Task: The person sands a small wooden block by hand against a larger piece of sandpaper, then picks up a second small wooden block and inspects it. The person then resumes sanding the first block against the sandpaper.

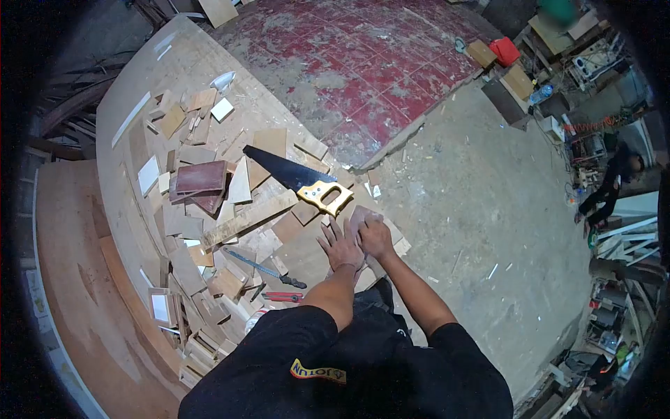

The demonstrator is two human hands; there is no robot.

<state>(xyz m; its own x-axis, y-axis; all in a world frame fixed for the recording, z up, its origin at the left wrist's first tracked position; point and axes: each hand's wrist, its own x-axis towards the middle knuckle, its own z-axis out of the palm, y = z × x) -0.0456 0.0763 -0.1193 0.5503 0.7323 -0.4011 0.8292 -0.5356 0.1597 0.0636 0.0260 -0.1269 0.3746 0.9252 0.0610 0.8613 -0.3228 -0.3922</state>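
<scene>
My left hand (pixel 342 248) lies with its fingers spread on a flat wooden board (pixel 305 255) at the table's right edge. Right beside it, my right hand (pixel 375 237) is closed, its fingers wrapped round a small brownish piece (pixel 359 215) that shows above the knuckles; what the piece is made of I cannot tell. Just beyond both hands rests a handsaw (pixel 293 174) with a yellow handle, its dark blade pointing to the upper left. Nearer my body are a thin file-like tool (pixel 262 267) with a dark handle and a red cutter (pixel 282 297).
Wood offcuts and reddish-brown blocks (pixel 201 177) cover the table's left part. A white-and-grey pointed object (pixel 223 80) sits farther back. Concrete floor (pixel 460 202) lies to the right, with a raised red tiled area (pixel 363 70) ahead. Another person (pixel 615 178) is at the far right.
</scene>
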